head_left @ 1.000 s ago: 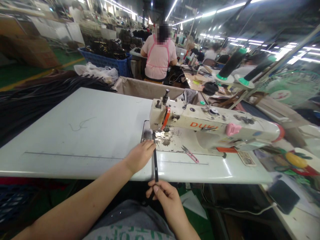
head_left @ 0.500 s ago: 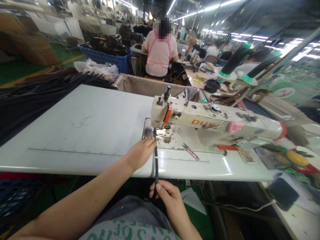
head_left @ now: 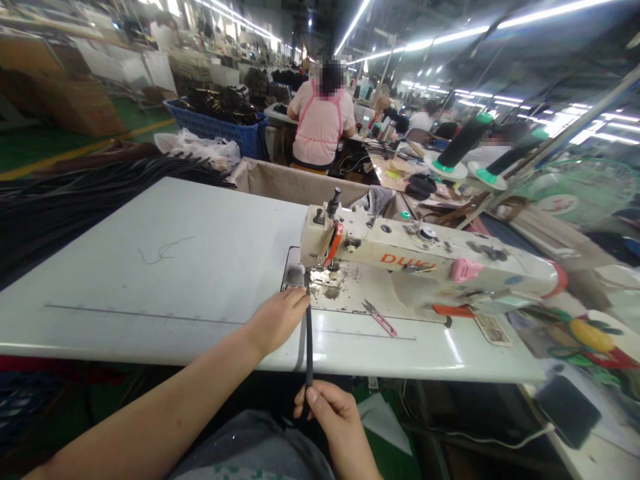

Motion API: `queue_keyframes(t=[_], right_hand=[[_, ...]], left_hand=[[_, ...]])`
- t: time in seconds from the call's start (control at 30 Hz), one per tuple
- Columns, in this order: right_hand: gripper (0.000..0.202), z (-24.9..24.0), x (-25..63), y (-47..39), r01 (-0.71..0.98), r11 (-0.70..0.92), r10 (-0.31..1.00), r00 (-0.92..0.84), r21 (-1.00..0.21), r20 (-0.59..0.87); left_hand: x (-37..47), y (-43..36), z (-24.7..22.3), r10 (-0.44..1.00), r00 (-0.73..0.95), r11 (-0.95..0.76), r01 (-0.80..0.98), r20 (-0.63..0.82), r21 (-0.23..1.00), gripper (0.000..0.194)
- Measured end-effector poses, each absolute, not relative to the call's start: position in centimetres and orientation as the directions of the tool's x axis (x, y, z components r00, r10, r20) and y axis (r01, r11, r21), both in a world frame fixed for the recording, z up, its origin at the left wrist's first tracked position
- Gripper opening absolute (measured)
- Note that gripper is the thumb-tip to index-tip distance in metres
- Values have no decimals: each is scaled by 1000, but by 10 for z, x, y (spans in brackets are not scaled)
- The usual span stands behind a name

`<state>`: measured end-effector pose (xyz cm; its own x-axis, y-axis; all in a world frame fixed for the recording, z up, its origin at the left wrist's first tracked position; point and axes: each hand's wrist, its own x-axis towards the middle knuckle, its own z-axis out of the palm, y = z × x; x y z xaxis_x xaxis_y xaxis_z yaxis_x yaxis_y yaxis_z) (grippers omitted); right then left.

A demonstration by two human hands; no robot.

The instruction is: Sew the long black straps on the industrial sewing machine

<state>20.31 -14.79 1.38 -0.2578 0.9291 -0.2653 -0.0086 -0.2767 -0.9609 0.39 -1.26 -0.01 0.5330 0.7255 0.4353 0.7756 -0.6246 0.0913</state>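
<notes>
A narrow black strap (head_left: 309, 343) runs from beneath the needle area of the white sewing machine (head_left: 370, 243) over the table's front edge. My left hand (head_left: 280, 321) lies on the table just before the presser foot, its fingers held together against the strap's left side. Below the table edge, my right hand (head_left: 334, 412) pinches the strap between thumb and fingers. The strap's lower end is hidden by that hand. Pink-handled thread snips (head_left: 381, 320) rest on the machine bed, right of the strap.
Loose thread (head_left: 165, 252) lies on the white table (head_left: 110, 280). A heap of black strips (head_left: 100, 200) borders its left side. Behind stand a fabric-lined bin (head_left: 300, 181) and a blue basket (head_left: 235, 133); a co-worker (head_left: 323, 127) sits beyond. Thread cones (head_left: 463, 143) stand at the right.
The white mark on the strap between my hands is no longer visible. Both hands keep their hold. The whole scene sits slightly lower in the view.
</notes>
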Motion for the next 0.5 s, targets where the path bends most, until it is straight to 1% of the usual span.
queue_keyframes(t=[0.23,0.37,0.5], right_hand=[[51,13,201,-149,6,-311,921,-243,-950,-303],[53,21,200,-149,10,-357,897,-276,-934,-345],[54,27,201,-150,12,-372,886,-292,-928,-359]], left_hand=[[8,-10,4,757,515,-616,768,401,177,27],[12,-7,6,787,471,-582,782,400,224,32],[12,-5,4,787,459,-579,780,413,236,32]])
